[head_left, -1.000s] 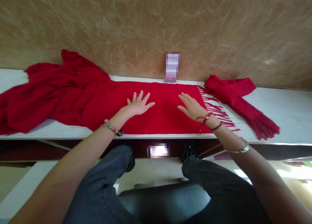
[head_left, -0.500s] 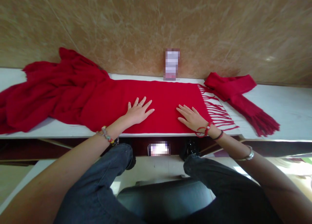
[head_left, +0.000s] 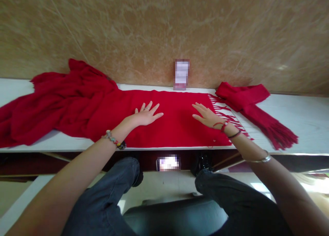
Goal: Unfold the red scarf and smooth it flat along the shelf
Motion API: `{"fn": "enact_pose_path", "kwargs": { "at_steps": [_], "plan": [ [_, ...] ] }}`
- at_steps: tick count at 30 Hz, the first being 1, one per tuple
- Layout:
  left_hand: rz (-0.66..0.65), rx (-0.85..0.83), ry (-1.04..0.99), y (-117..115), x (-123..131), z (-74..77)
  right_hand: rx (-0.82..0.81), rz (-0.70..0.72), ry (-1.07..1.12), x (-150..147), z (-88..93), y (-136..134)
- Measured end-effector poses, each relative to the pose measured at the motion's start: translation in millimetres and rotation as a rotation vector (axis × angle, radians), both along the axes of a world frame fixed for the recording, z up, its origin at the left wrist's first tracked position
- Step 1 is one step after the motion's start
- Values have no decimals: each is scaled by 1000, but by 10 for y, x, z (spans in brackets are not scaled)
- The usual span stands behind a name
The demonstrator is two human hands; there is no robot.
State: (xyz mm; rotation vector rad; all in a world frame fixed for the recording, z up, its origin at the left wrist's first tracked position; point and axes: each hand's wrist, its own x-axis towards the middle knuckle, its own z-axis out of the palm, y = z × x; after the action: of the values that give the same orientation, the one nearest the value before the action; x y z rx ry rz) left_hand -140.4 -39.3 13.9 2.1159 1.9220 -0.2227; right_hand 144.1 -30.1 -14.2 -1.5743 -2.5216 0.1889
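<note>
A long red scarf [head_left: 177, 109] lies spread flat on a white table [head_left: 303, 116], its fringed end [head_left: 226, 116] to the right and its other end bunched in a heap [head_left: 56, 99] at the left. My left hand [head_left: 146, 114] rests flat on the scarf, fingers spread, a ring on one finger. Flat on the cloth near the fringe is my right hand [head_left: 208, 115], fingers stretched out. Neither hand holds anything.
A second red scarf [head_left: 252, 106], folded, lies at the right with its fringe toward the table's front edge. A small blurred card [head_left: 181, 74] stands against the brown marble wall. My knees in dark jeans sit below the table edge.
Both hands slid toward me over the scarf and have now moved back away toward the wall; the right hand sits a little further right. The scarf stays flat.
</note>
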Motion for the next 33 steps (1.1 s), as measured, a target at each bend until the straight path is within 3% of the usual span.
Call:
{"fn": "enact_pose_path", "kwargs": {
  "at_steps": [4, 8, 12, 15, 19, 28, 33],
  "plan": [
    [76, 122, 9, 539, -84, 78, 30, -85, 41, -255, 192, 567],
    [55, 194, 12, 982, -272, -104, 13, -119, -18, -711, 214, 943],
    [62, 202, 29, 1173, -436, -302, -24, -103, -51, -1052, 85, 1131],
    [90, 206, 42, 1209, -511, -369, -67, -84, -79, -1104, -36, 1251],
    [105, 234, 35, 1191, -571, -392, -69, -174, -123, -859, -135, 1375],
    [92, 246, 41, 1165, -566, -384, -71, -501, -188, 374, -230, 1539],
    [84, 264, 43, 1174, -588, -397, 38, -478, -220, 436, -228, 1469]
  ]
}}
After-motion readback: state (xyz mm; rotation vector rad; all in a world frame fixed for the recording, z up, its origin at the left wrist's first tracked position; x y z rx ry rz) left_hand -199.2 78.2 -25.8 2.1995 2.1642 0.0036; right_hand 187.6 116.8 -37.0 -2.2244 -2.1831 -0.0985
